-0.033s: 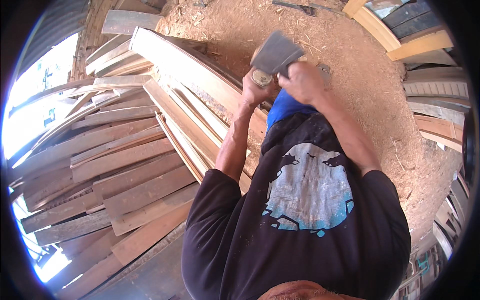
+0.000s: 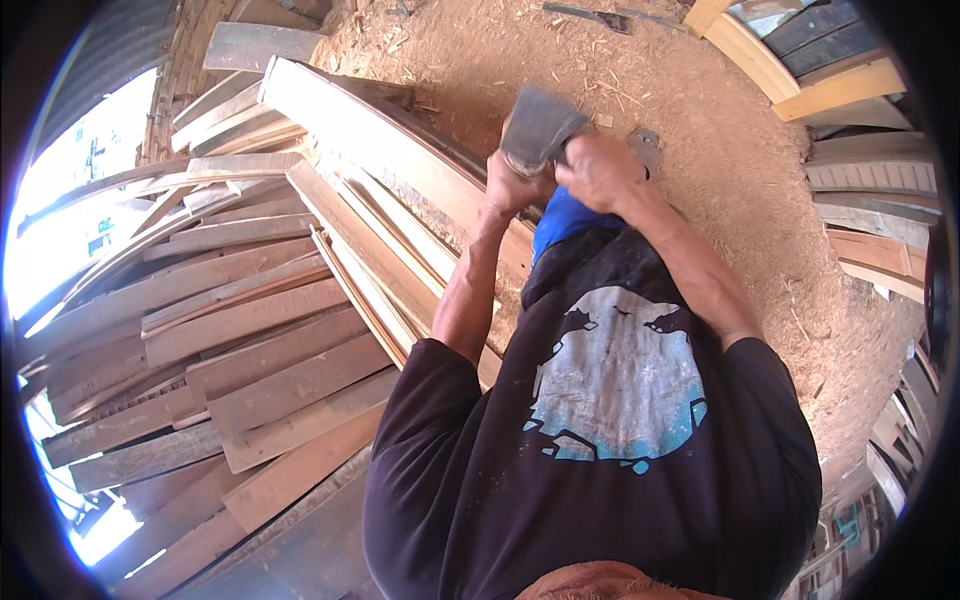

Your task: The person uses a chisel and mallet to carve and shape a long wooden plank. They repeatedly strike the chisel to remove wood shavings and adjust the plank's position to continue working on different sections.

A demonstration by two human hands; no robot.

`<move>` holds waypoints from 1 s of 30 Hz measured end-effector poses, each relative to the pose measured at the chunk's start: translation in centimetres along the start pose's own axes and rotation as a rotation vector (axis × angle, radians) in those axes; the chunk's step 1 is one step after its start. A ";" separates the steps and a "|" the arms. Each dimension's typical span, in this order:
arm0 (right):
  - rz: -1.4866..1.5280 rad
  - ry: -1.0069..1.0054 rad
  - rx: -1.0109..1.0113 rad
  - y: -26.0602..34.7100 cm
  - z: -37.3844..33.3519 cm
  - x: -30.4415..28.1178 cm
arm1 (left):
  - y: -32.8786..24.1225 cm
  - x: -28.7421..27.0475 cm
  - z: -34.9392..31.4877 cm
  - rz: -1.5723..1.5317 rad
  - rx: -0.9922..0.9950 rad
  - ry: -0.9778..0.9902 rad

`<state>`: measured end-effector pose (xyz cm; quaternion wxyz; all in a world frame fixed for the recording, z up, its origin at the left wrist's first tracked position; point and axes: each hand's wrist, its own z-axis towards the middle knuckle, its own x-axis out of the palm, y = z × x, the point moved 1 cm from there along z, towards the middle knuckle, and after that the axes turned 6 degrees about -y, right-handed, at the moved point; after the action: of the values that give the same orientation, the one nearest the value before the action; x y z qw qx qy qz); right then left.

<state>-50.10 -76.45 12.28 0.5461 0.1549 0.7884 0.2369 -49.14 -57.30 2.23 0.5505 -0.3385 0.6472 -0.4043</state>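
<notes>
My right hand (image 2: 600,172) is closed round a hatchet-like tool whose broad, dark grey blade (image 2: 541,128) points up and to the left. Its grip is hidden inside the fist. Close beside it, my left hand (image 2: 514,186) grips a short, round wooden piece (image 2: 521,166), mostly covered by the blade. The blade lies over that piece's end; whether they touch I cannot tell. Both hands are in front of my waist, above my blue-clad leg (image 2: 575,215). Slight blur softens the right hand and the blade.
A long, pale-edged timber beam (image 2: 370,130) runs diagonally just left of my hands. Stacked boards (image 2: 270,345) fill the left side. Sawdust and chips cover the ground (image 2: 740,180). More planks (image 2: 870,180) line the right edge, and a dark metal piece (image 2: 590,15) lies at the far side.
The blade and my right hand have moved slightly left and downward. The round end of the wooden piece, plain before, is now mostly covered. My left hand stays nearly in place.
</notes>
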 end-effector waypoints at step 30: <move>0.033 -0.047 -0.095 -2.2 -0.2 1.8 | 1.0 1.4 -1.6 0.094 0.047 -0.010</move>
<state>-50.92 -77.48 9.72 0.5673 0.1474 0.7605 0.2793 -50.97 -57.83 0.85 0.5798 -0.2969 0.6500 -0.3914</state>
